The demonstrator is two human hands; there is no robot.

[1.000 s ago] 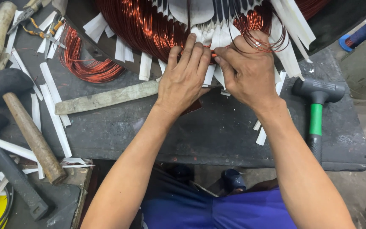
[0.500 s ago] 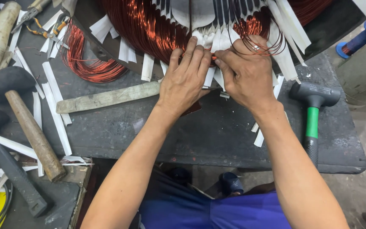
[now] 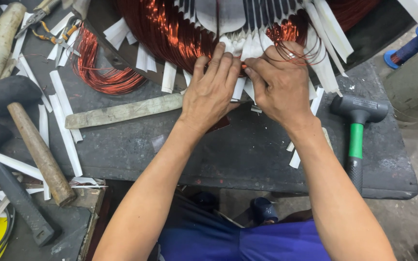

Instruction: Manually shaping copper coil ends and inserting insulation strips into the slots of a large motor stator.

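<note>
A large motor stator (image 3: 228, 19) with copper wire windings (image 3: 165, 34) and white insulation paper strips lies at the back of the dark workbench (image 3: 209, 154). My left hand (image 3: 211, 92) presses its fingers on the copper coil and white paper strips at the stator's near edge. My right hand (image 3: 279, 84) sits right beside it, fingers pinching copper wire strands (image 3: 296, 48) and a paper strip. The two hands' fingertips nearly touch.
A flat wooden stick (image 3: 122, 111) lies left of my hands. A green-handled rubber mallet (image 3: 356, 125) lies at right. A wooden-handled mallet (image 3: 30, 130), a loose copper coil (image 3: 100, 67), pliers (image 3: 39, 19) and scattered white paper strips (image 3: 66, 125) fill the left side.
Both hands stay at the same spot on the stator edge; fingers shift slightly over the wires. The view has drifted slightly.
</note>
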